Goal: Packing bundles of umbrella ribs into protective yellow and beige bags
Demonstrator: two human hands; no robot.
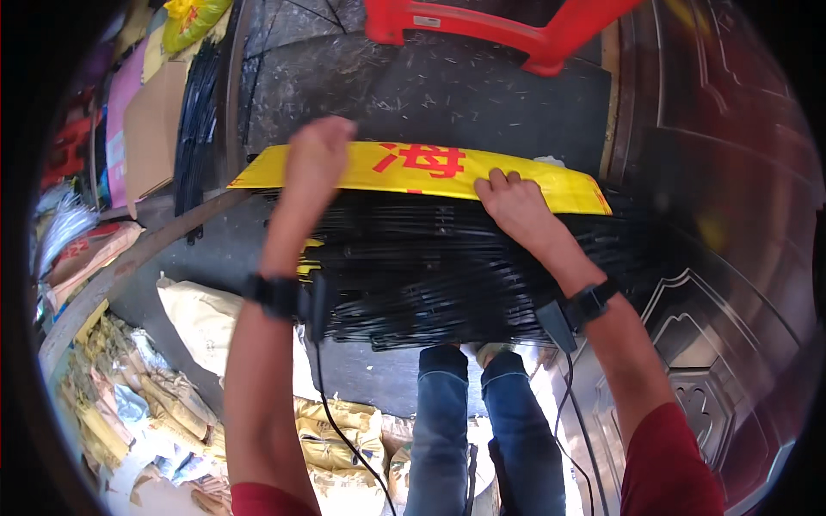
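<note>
A long yellow plastic sheet (pixel 379 176) with red markings lies folded flat across the far edge of a stack of long, thin black strips (pixel 413 275). My right hand (pixel 516 206) has its fingers curled onto the sheet's right part, gripping it. Over the sheet's left part is my left hand (pixel 317 159), closed like a fist and slightly blurred. Whatever its fingers hold, if anything, is hidden. A bit of yellow material (pixel 308 258) shows at the left side of the stack, beneath my left forearm.
A red plastic stool (pixel 465 21) stands beyond the sheet. Cardboard (pixel 155 129) and another black bundle (pixel 198 129) lie far left. Sacks (pixel 202 318) and crumpled bags (pixel 163 387) cover the near left. Patterned metal panelling (pixel 688 344) borders the right. Cables (pixel 340 421) hang from both wrists.
</note>
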